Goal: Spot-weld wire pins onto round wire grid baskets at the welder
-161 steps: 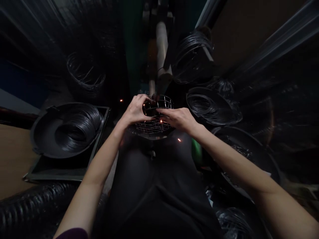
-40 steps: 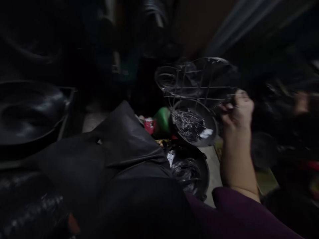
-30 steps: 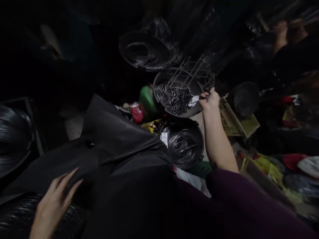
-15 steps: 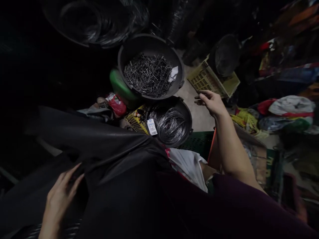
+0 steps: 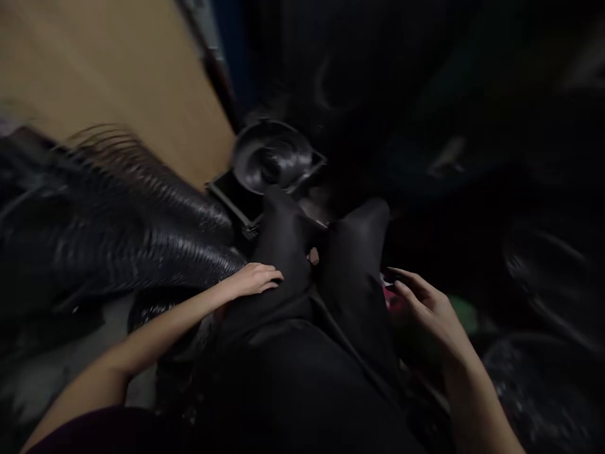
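Observation:
My left hand (image 5: 253, 280) lies flat with its fingers stretched on my left thigh, on the black apron (image 5: 293, 328) that covers my lap. To the right of my right knee hovers my right hand (image 5: 428, 310), fingers loosely spread and slightly curled, holding nothing. The picture is dark and smeared by motion.
A long roll of dark wire coils (image 5: 108, 233) lies to my left. Ahead of my knees a black basin with a wire coil (image 5: 269, 157) sits on a square tray. A brown board (image 5: 108, 82) fills the upper left. Dark basins (image 5: 543, 353) show dimly at right.
The view has swung left, away from the basins of nails and wire. My right hand let go of the wire basket and came back beside my knee; my left hand shifted along my thigh.

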{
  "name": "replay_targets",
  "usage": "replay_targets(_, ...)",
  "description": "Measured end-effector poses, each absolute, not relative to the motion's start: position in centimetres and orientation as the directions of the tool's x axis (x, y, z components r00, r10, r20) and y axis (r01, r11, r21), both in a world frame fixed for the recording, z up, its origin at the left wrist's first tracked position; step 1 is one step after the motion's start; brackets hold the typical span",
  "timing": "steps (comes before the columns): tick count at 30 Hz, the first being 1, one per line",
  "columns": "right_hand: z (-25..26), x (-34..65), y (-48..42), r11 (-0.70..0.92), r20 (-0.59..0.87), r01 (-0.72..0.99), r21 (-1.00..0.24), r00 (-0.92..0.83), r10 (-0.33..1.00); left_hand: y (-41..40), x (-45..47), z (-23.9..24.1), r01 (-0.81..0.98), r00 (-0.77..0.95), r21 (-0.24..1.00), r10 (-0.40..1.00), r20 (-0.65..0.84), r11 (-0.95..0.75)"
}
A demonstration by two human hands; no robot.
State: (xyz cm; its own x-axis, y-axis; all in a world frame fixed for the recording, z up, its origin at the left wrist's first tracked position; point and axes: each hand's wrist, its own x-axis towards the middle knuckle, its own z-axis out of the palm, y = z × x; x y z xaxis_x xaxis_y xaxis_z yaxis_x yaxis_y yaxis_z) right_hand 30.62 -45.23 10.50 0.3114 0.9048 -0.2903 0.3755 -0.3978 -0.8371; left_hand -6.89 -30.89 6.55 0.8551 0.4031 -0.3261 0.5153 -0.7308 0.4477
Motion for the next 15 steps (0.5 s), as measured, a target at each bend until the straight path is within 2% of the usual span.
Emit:
replay_targets(4,10.6,24.9,-36.5,-0.209,-0.269,0.472,-0.856,-0.063,0.961,-32.3,-10.3,8.3,0.635,0.749,0.285,0.481,-0.457,-0.718)
replay_targets(7,7.9,21.5,-35.2,-0.146,-0.265,0.457,-0.877,-0.207,0.942,-33.9,-9.6,9.2,0.717,0.667,0.214,0.562,-0.489,-0.664)
replay_targets(11,3.3,19.6,-35.9,-0.106,-0.232,0.456,-0.884,-0.230,0.945,-35.5,-7.6,10.2,0.779,0.606,0.163,0.660,-0.444,-0.605)
replay_targets(15,0.2,20.4,-36.5,-0.009,-0.124,0.555,-0.832,-0.170,0.978,-35.8,-4.7,10.2,0.745,0.637,0.163,0.617,-0.463,-0.647)
